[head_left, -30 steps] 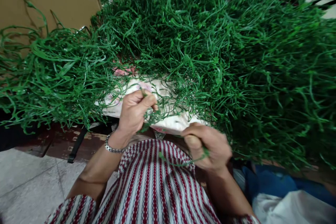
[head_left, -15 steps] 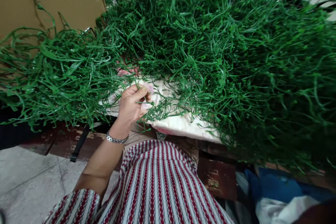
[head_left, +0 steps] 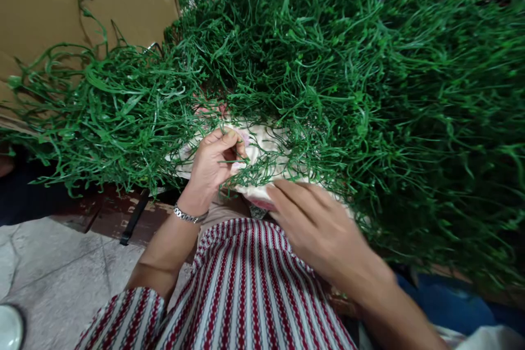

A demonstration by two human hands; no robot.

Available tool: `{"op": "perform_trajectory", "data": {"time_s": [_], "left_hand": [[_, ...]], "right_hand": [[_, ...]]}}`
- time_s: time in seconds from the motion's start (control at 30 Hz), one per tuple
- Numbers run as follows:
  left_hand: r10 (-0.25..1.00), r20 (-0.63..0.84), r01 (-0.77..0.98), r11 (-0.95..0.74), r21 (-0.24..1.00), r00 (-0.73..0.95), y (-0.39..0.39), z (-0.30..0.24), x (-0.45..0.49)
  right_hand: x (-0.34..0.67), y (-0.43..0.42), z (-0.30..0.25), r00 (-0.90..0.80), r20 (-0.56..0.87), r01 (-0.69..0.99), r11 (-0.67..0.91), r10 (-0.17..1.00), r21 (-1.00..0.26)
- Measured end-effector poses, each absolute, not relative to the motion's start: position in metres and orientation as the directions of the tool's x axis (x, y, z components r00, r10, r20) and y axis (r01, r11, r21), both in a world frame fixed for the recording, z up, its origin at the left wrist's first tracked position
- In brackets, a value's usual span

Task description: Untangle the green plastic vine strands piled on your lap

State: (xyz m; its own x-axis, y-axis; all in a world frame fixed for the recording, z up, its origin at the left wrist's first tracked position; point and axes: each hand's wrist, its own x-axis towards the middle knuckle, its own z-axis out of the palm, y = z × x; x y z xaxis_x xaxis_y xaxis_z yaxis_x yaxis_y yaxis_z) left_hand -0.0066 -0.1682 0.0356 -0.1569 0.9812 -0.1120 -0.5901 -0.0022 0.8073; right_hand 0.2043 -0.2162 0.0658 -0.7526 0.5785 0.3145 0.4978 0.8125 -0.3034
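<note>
My left hand, with a metal watch band at the wrist, pinches a thin green plant stem between thumb and fingers. Whether the stems are real or plastic I cannot tell. My right hand is smeared by motion, just right of the left one and over the front edge of a white cloth-like surface. Its fingertips point at the loose green stems there; whether they hold anything is unclear. Behind both hands rises a large tangled heap of green stems. A smaller pile of stems lies to the left.
A cardboard sheet stands at the back left. Below the small pile are a worn dark-red wooden bench and a black strap. Grey floor tiles show at lower left, blue cloth at lower right.
My right hand has come into view from the lower right and reached the front edge of the white surface. My left hand keeps its pinch. The whole view has shifted slightly.
</note>
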Motion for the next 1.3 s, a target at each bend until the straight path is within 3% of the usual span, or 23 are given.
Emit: {"op": "perform_trajectory", "data": {"time_s": [0.07,0.13,0.27,0.4,0.47,0.57,0.67,0.77,0.83,0.93,1.0,1.1,1.2,1.3], "left_hand": [[0.985,-0.099,-0.570,0.000,0.821,-0.143,-0.173,0.041,-0.007],[0.981,-0.075,-0.540,-0.033,0.841,-0.178,-0.177,0.044,-0.013],[0.927,-0.012,-0.502,-0.193,0.843,-0.376,-0.175,0.046,-0.033],[0.927,-0.039,-0.419,-0.130,0.899,-0.372,-0.169,0.044,-0.049],[0.922,-0.028,-0.293,-0.094,0.951,-0.387,-0.172,0.041,-0.056],[0.884,0.083,0.060,-0.063,0.996,-0.460,-0.189,0.038,-0.063],[0.936,0.172,0.412,-0.032,0.911,-0.307,-0.217,0.045,-0.057],[0.933,0.355,0.508,-0.336,0.793,0.063,-0.233,0.056,-0.034],[0.862,0.479,0.615,-0.470,0.632,0.167,-0.231,0.059,-0.017],[0.868,0.409,0.787,-0.454,0.419,0.283,-0.213,0.048,-0.004],[0.883,0.354,0.801,-0.442,0.403,0.309,-0.203,0.036,-0.003],[0.909,0.371,0.747,-0.378,0.546,0.189,-0.201,0.027,-0.012],[0.921,0.388,0.539,-0.313,0.781,-0.026,-0.208,0.030,-0.026],[0.909,0.363,0.298,-0.295,0.908,-0.207,-0.214,0.037,-0.035]], "right_hand": [[0.171,-0.195,0.044,-0.771,0.257,0.566,0.812,0.583,-0.146],[0.152,-0.183,0.028,-0.737,0.243,0.636,0.769,0.631,-0.070],[0.154,-0.174,0.029,-0.712,0.283,0.644,0.758,0.643,-0.100],[0.166,-0.164,0.054,-0.737,0.299,0.597,0.791,0.606,-0.133],[0.168,-0.159,0.063,-0.733,0.295,0.606,0.786,0.613,-0.127],[0.167,-0.154,0.068,-0.733,0.257,0.634,0.769,0.630,-0.081],[0.164,-0.153,0.067,-0.721,0.222,0.666,0.745,0.657,-0.039],[0.158,-0.154,0.064,-0.737,0.215,0.646,0.761,0.641,-0.058],[0.155,-0.156,0.061,-0.770,0.228,0.591,0.801,0.596,-0.096],[0.155,-0.160,0.054,-0.765,0.302,0.550,0.821,0.569,-0.152],[0.160,-0.160,0.049,-0.749,0.339,0.537,0.821,0.569,-0.191],[0.176,-0.155,0.044,-0.731,0.342,0.541,0.807,0.591,-0.236],[0.194,-0.141,0.038,-0.642,0.307,0.677,0.707,0.703,-0.204],[0.205,-0.128,0.033,-0.568,0.283,0.757,0.626,0.773,-0.189]]}}
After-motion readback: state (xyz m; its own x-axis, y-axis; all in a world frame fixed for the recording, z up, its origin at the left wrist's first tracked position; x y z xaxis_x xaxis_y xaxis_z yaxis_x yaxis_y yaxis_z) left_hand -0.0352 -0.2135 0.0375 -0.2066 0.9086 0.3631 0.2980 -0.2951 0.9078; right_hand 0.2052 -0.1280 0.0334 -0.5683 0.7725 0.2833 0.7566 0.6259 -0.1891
